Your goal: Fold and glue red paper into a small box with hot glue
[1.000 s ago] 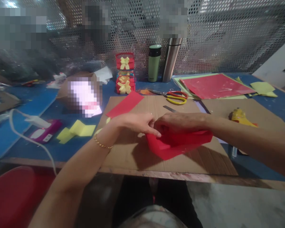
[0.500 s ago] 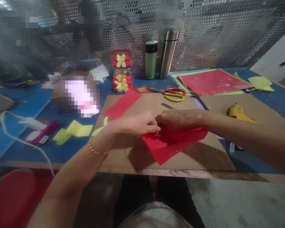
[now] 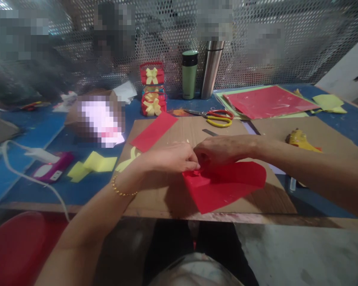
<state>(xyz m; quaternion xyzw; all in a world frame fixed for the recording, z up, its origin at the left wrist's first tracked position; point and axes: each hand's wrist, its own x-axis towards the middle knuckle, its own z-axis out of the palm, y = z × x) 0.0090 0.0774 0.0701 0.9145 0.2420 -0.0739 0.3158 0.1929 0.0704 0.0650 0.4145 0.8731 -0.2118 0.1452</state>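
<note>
Left hand point(image 3: 185, 159) pinching and right hand point(image 3: 216, 150) curled, both closed on the ten-o'clock edge of a folded red sheet point(image 3: 234, 190), seemingly to keep its fold from springing open. Cardboard point(image 3: 150, 200) beneath probably shields the blue tabletop point(image 3: 100, 190). Scissors point(image 3: 219, 121) at the sheet's twelve o'clock and a yellow glue gun point(image 3: 300, 140) at two appear parked within reach.

My one head-worn view
From head height I look forward and down, close over the left hand point(image 3: 179, 157) and right hand point(image 3: 216, 149), facing the perforated screen point(image 3: 173, 35).
</note>
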